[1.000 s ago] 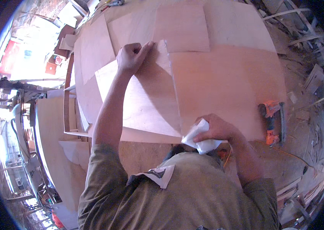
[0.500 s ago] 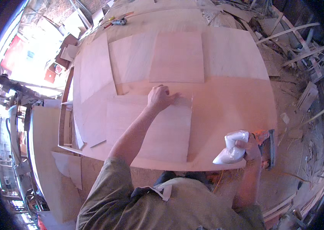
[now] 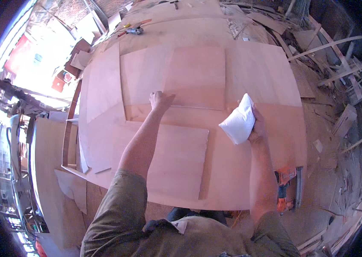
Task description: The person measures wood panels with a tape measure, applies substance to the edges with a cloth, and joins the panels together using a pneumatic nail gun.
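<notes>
So there's one soft white plastic pouch (image 3: 238,122), held in the person's right hand (image 3: 259,126) over the big pale plywood sheet (image 3: 288,139). The left hand (image 3: 162,102) is loosely curled at the near-left corner of a pinkish rectangular plywood panel (image 3: 200,77); can't tell if it's pinching it. At least three loose panels on there, counting that one. One orange-and-black power tool (image 3: 284,188) by the right edge, one grey metal tool (image 3: 135,31) far off. The left forearm (image 3: 141,143) hides part of the nearest panel (image 3: 181,162).
</notes>
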### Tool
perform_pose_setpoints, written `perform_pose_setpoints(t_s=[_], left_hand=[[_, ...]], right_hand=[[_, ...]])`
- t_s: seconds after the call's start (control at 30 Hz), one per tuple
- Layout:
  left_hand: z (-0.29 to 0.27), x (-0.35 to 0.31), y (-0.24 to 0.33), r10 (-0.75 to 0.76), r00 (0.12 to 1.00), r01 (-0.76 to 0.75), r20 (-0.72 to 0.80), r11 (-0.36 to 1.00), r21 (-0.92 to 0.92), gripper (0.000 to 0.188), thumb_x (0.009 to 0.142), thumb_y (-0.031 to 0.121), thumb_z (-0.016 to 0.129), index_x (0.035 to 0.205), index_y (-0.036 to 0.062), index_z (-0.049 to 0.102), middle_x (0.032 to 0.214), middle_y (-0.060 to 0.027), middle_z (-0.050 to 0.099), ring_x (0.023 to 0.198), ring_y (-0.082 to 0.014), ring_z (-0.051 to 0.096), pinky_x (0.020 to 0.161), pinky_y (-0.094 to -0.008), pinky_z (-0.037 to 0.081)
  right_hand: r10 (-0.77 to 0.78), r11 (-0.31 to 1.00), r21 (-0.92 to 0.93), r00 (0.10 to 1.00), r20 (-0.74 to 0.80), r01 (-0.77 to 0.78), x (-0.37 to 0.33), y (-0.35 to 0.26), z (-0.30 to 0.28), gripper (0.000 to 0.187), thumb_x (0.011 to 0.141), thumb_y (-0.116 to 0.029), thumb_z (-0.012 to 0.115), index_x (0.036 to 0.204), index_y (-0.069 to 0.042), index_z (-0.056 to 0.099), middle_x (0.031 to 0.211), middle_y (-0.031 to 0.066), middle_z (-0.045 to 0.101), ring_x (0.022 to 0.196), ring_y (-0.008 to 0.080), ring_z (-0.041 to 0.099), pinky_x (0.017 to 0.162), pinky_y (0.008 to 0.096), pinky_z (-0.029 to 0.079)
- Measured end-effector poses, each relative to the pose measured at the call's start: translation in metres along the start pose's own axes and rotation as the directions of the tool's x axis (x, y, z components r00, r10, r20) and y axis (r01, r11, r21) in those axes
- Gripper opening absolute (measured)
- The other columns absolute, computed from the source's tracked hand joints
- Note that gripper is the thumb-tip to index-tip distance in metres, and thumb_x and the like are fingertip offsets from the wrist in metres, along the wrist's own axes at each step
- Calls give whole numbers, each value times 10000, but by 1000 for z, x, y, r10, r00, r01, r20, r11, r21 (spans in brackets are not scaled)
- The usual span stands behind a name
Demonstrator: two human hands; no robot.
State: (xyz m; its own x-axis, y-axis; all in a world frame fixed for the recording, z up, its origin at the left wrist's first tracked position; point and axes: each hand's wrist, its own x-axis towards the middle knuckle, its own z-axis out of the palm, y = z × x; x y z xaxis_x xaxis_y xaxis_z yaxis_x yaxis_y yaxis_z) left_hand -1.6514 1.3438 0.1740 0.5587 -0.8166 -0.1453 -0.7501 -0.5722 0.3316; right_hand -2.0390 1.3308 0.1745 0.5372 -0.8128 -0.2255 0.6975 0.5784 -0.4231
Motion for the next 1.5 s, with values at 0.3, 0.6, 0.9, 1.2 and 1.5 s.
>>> perform_pose_setpoints(t_s=[0.3,0.6,0.9,1.2,1.5], left_hand=[[-6,-9,30,-109,994,109,1,992,60,636,733,485,753,1069,-46,655,1185,-199,612,1280,-325,421,1057,-418,374],[-31,9,-2,-111,921,331,374,732,-596,496,758,437,782,935,-15,679,928,-111,689,866,-255,671,729,-379,562],[-64,-60,-2,354,711,599,608,149,-787,208,867,109,658,1042,11,604,982,-101,685,889,-209,691,782,-323,602],[-70,-183,-15,389,769,552,507,-3,-834,264,880,118,631,1108,-10,594,1081,-111,657,1001,-214,651,876,-330,556],[-137,-270,-59,524,744,608,414,-275,-744,338,913,75,572,1215,-60,506,1156,-161,622,1076,-257,625,947,-391,520]], right_hand=[[73,968,-216,969,-235,-125,42,9,-2,547,842,-357,715,1247,-50,513,1113,146,641,1033,296,625,919,471,504],[-20,970,-242,990,-142,-15,30,13,-2,501,821,-359,733,1180,-60,553,1055,115,650,956,266,639,844,436,532],[-163,944,-310,978,-129,116,-40,-2,-3,533,846,-349,711,1253,-61,524,1121,127,628,998,287,626,871,438,526],[-269,935,-328,871,-411,134,-208,22,77,604,792,-247,770,1295,-58,494,1133,102,614,1042,297,601,922,469,496],[-299,837,-533,918,-261,122,-273,144,189,636,730,-155,805,1273,-17,506,1076,81,625,998,234,627,876,417,525]])
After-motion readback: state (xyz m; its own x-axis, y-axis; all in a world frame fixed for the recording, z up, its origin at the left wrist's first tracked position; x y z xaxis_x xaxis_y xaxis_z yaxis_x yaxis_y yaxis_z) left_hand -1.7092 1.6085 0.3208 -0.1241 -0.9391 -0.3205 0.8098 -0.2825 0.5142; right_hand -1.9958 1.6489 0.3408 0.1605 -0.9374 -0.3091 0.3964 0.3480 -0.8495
